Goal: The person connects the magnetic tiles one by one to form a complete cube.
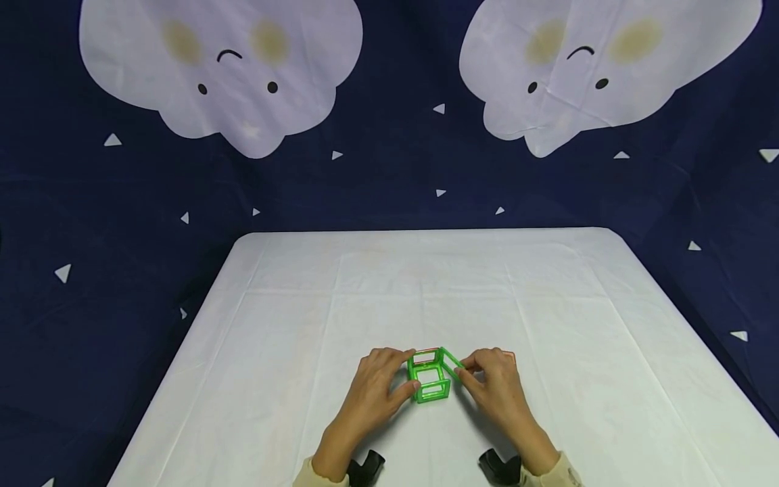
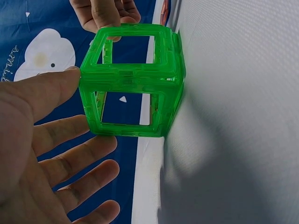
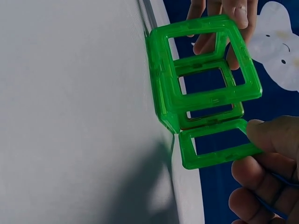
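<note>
An open box of green see-through magnetic tiles stands on the white table in front of me. My left hand holds its left side, thumb at the near corner and index finger at the far corner. In the left wrist view the thumb touches a green frame edge, and the other fingers are spread. My right hand pinches a green square tile between thumb and fingers. That tile slants out from the box's far right corner, leaving the right side open. The box's far side looks reddish.
A reddish tile edge shows just behind my right hand, mostly hidden by it. White cloth covers the table. Beyond its back edge hangs a dark blue curtain with clouds and small triangles.
</note>
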The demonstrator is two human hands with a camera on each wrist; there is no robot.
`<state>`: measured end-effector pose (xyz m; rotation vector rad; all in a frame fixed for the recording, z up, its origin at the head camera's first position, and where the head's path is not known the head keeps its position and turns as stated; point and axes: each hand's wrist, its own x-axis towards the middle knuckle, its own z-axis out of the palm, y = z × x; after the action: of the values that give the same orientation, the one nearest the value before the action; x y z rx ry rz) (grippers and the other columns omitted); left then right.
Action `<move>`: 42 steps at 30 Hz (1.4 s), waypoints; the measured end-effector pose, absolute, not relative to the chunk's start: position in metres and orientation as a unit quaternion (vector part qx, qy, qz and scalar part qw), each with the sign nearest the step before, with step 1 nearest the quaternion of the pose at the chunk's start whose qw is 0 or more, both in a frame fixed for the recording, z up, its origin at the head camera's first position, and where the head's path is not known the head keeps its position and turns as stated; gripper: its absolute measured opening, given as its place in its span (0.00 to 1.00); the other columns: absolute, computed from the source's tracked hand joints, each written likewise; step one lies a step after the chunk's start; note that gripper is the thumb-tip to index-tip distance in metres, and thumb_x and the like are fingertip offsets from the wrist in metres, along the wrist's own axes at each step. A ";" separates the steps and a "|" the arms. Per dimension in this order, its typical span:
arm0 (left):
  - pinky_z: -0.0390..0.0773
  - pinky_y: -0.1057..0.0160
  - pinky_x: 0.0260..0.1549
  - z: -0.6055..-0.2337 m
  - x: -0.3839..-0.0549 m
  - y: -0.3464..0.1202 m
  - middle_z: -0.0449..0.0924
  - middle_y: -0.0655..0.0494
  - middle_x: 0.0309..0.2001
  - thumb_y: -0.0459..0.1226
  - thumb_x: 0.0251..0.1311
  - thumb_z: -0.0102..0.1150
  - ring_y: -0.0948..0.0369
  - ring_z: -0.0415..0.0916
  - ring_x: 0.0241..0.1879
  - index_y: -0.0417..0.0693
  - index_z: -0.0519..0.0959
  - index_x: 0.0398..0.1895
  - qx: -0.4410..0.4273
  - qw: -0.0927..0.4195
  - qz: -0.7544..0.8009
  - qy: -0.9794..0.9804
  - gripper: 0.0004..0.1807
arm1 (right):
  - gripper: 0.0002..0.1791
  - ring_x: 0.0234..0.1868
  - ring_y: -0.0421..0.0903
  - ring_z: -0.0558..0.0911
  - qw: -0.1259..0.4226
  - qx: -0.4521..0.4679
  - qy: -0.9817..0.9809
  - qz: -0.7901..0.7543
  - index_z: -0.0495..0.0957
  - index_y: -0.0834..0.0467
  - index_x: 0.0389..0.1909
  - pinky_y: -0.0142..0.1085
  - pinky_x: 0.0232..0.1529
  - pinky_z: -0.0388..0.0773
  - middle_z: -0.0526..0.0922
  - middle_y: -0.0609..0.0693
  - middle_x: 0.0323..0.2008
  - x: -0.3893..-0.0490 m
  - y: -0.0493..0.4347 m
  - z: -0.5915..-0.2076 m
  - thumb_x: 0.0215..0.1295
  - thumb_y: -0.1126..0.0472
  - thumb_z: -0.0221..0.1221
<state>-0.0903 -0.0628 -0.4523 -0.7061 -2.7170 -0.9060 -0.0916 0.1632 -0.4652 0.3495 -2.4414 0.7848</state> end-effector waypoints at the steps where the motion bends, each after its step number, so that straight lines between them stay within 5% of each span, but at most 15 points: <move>1: 0.71 0.56 0.49 -0.452 -0.090 -0.063 0.79 0.60 0.48 0.49 0.56 0.62 0.61 0.72 0.51 0.54 0.75 0.57 -0.238 0.095 -0.306 -0.917 0.25 | 0.12 0.24 0.36 0.73 0.270 0.128 -0.908 0.294 0.79 0.52 0.19 0.35 0.35 0.67 0.80 0.41 0.18 -0.091 0.163 -0.465 0.36 0.65 0.74; 19: 0.71 0.57 0.48 -0.453 -0.091 -0.063 0.79 0.60 0.47 0.49 0.56 0.62 0.61 0.72 0.50 0.53 0.75 0.57 -0.242 0.100 -0.314 -0.913 0.25 | 0.08 0.28 0.33 0.72 0.207 0.117 -0.914 0.328 0.82 0.52 0.27 0.31 0.33 0.71 0.80 0.37 0.22 -0.079 0.156 -0.463 0.46 0.64 0.71; 31: 0.70 0.57 0.47 -0.453 -0.092 -0.062 0.79 0.60 0.47 0.48 0.55 0.63 0.61 0.72 0.51 0.54 0.75 0.57 -0.239 0.097 -0.315 -0.913 0.26 | 0.06 0.31 0.33 0.74 0.212 0.121 -0.913 0.326 0.82 0.51 0.28 0.31 0.34 0.72 0.82 0.36 0.23 -0.081 0.164 -0.463 0.50 0.62 0.69; 42: 0.70 0.57 0.49 -0.451 -0.094 -0.065 0.78 0.61 0.48 0.48 0.56 0.62 0.61 0.71 0.53 0.54 0.74 0.59 -0.251 0.079 -0.312 -0.913 0.26 | 0.08 0.30 0.37 0.75 0.218 0.084 -0.921 0.313 0.83 0.54 0.32 0.31 0.38 0.64 0.85 0.42 0.28 -0.087 0.198 -0.459 0.49 0.64 0.69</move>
<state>-0.0944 -0.0648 -0.4508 -0.7498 -2.7323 -0.9322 -0.0866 0.1977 -0.4586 0.2320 -2.5487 0.8673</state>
